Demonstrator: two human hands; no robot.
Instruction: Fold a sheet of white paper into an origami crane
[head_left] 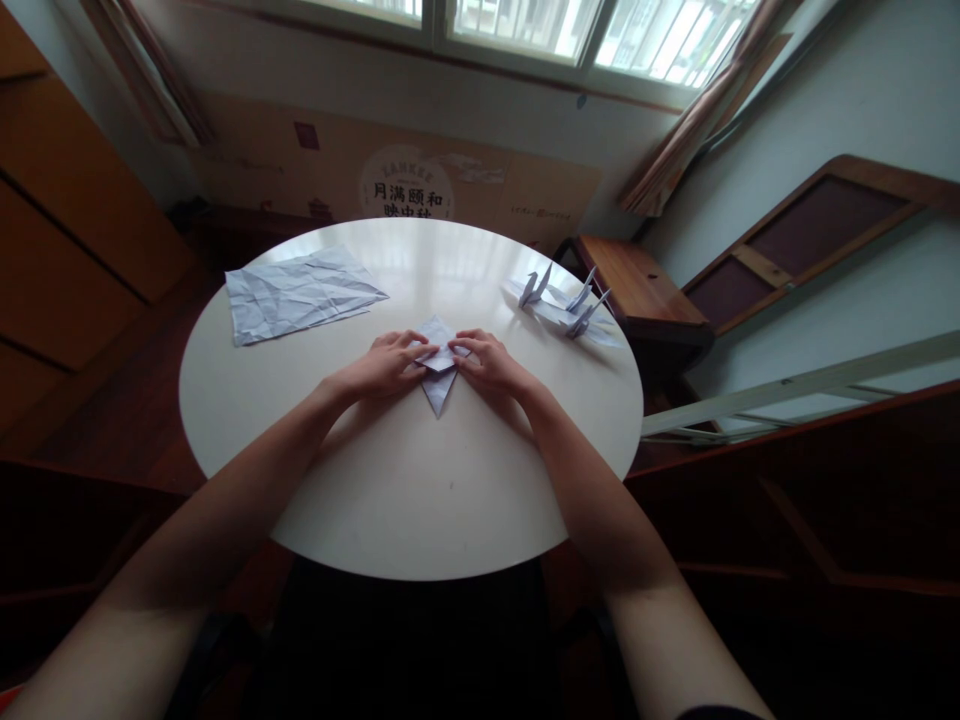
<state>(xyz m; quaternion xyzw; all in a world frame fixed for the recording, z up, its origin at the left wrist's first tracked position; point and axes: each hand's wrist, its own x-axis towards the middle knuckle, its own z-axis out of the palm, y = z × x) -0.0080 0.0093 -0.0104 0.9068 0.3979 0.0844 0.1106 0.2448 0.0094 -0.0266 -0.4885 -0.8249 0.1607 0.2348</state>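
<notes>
A partly folded piece of pale paper (pixel 438 385) lies at the middle of the round white table (pixel 420 500), its point toward me. My left hand (pixel 386 365) presses on its left side with fingers curled onto the fold. My right hand (pixel 487 362) pinches the paper's right side, fingertips meeting the left hand's at the middle crease.
A stack of crumpled paper sheets (pixel 296 292) lies at the table's back left. Several folded paper cranes (pixel 566 305) stand at the back right edge. A wooden side table (pixel 637 285) sits beyond them, and a cardboard panel (pixel 405 185) leans under the window.
</notes>
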